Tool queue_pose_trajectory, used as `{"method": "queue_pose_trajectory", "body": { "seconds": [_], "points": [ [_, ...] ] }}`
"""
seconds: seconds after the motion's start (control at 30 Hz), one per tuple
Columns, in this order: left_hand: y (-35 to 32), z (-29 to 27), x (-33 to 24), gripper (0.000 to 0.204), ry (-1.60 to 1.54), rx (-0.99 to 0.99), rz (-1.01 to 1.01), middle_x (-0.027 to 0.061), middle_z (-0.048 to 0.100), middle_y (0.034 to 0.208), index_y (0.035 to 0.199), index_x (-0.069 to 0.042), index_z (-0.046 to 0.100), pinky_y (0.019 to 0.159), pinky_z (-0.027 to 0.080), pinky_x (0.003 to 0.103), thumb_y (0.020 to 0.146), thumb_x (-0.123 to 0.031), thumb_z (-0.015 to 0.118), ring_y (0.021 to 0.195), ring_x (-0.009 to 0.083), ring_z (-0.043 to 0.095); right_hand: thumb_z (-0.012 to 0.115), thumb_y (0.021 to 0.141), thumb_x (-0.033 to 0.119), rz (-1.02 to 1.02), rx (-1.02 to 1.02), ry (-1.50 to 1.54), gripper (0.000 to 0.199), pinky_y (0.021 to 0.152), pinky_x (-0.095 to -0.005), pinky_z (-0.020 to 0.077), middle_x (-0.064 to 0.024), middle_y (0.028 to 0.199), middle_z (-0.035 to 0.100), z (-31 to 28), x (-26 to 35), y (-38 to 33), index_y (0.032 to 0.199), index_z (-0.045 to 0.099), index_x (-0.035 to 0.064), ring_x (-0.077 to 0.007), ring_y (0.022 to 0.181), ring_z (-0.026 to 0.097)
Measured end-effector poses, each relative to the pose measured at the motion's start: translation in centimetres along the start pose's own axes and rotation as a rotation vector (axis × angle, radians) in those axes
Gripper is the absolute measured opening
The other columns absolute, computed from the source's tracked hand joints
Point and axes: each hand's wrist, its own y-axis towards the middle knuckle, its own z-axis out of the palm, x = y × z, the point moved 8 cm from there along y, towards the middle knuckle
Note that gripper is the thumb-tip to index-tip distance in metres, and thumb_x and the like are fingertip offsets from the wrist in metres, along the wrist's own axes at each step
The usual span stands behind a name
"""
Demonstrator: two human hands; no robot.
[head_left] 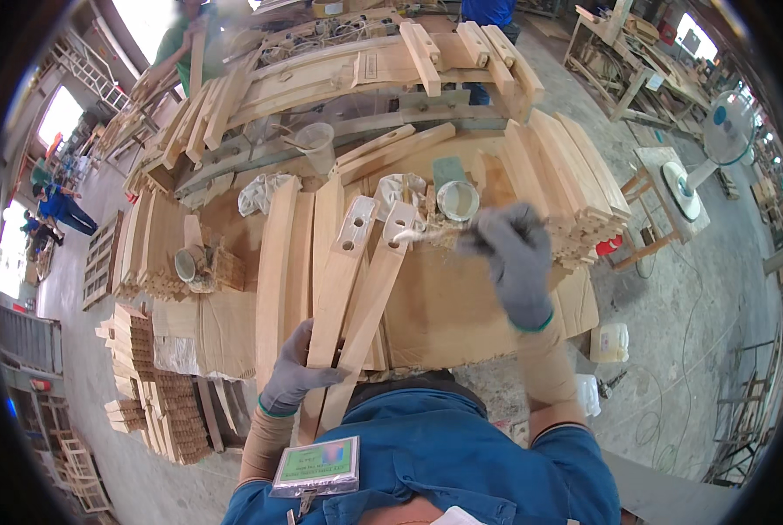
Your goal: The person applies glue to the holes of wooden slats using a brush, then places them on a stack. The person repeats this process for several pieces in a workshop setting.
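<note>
Two shaped wooden slats (356, 280) side by side, propped against the bench edge, drilled ends just left of the glue tin (458, 200). Left hand (293, 372), grey-gloved, fingers curled tight round the near ends of the slats, well below the tin. Right hand (514, 258), just right of and below the tin, fingers closed narrow on a brush (426, 233), bristles touching the right slat's top. Likely risks: glue dripping off the loaded brush onto clean faces; slats sliding apart under brush pressure; tin knocked over by the wrist.
</note>
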Motion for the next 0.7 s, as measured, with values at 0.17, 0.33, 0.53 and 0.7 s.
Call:
{"method": "queue_pose_trajectory", "body": {
  "seconds": [0.17,0.33,0.53,0.7],
  "points": [
    [0.2,0.7,-0.9,0.076,0.025,0.042,0.027,0.0063,0.059,0.106,0.121,-0.004,0.047,0.089,0.047,0.032,0.053,-0.003,0.08,0.1,0.0171,0.057,0.061,0.087,0.014,-0.034,0.308,-0.489,0.017,0.061,-0.0251,0.0535,-0.0073,0.073,0.062,6.1,5.1,3.8,0.078,0.053,0.0014,-0.0126,0.061,0.062],
    [-0.1,1.2,-1.4,0.074,0.007,0.051,0.039,0.0064,0.058,0.105,0.12,-0.004,0.048,0.089,0.047,0.032,0.053,-0.002,0.081,0.099,0.017,0.057,0.064,0.085,0.022,-0.026,0.54,-0.866,0.024,0.055,-0.0234,0.0478,-0.0039,0.065,0.059,9.0,3.6,3.9,0.077,0.052,0.0022,-0.0087,0.056,0.059],
    [-0.2,1.0,-0.8,0.074,0.04,0.024,0.045,0.0055,0.058,0.103,0.12,-0.003,0.047,0.088,0.047,0.03,0.054,-0.002,0.08,0.097,0.0159,0.057,0.065,0.084,0.018,-0.013,0.488,-0.741,0.022,0.053,-0.0218,0.0505,-0.0038,0.065,0.06,8.5,3.8,4.2,0.076,0.052,0.002,-0.0083,0.055,0.061],
    [-0.3,1.1,-1.2,0.073,0.072,0.028,0.044,0.0054,0.058,0.103,0.119,-0.003,0.047,0.087,0.049,0.031,0.053,-0.002,0.079,0.097,0.0162,0.058,0.066,0.083,0.013,-0.008,0.386,-0.642,0.019,0.052,-0.0203,0.0525,-0.004,0.067,0.061,7.4,6.1,5.1,0.075,0.052,0.002,-0.009,0.056,0.063]
  ]
}}
